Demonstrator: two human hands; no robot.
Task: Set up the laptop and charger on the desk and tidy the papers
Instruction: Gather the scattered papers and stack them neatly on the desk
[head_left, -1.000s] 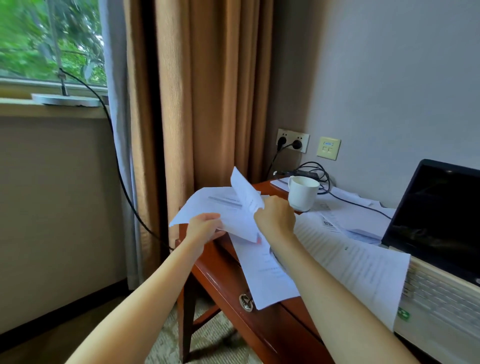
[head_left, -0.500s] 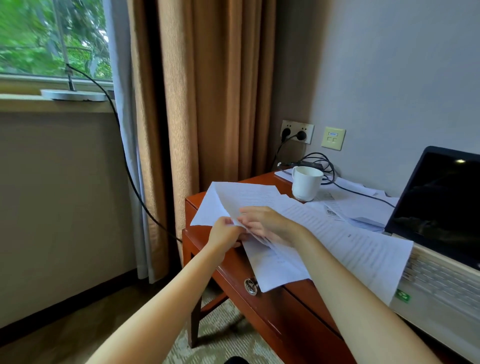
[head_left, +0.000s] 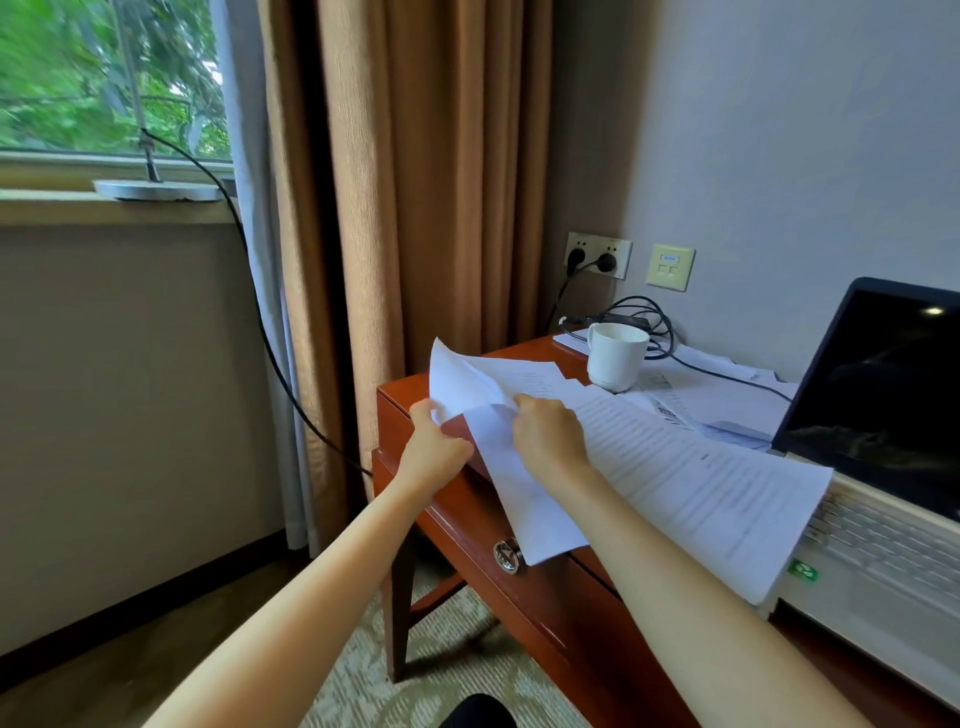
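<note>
**Papers held in both hands at the desk's left corner**

The papers (head_left: 717, 402) are thin white sheets, some covered in fine printed lines. They are spread loosely over the glossy red-brown wooden desk (head_left: 545, 603).

You hold one blank-looking sheet (head_left: 462, 382) up off the desk's left corner. Your left hand (head_left: 434, 449) pinches its lower edge, thumb raised. Your right hand (head_left: 550, 436) is curled onto it just beside, with its back toward you. That sheet bends upward, and its far corner points at the tan, softly folded curtain (head_left: 415, 182).

A long sheet (head_left: 530, 509) under your right hand runs toward you and overhangs the desk's front edge. It ends beside the round metal drawer pull (head_left: 508, 555). The big printed sheet (head_left: 701, 483) slants from the mug toward the laptop, and its near corner lies over the left edge of the pale keyboard (head_left: 883, 535).

The smooth white mug (head_left: 615, 356) stands upright among the papers at the back. Behind it the black charger cable (head_left: 727, 375) coils, then runs across the sheets toward the laptop (head_left: 883, 379). The laptop's dark screen stands open and is cut off at the right.

Your right fingertips are hidden behind the knuckles, and the print is too small to read.
</note>
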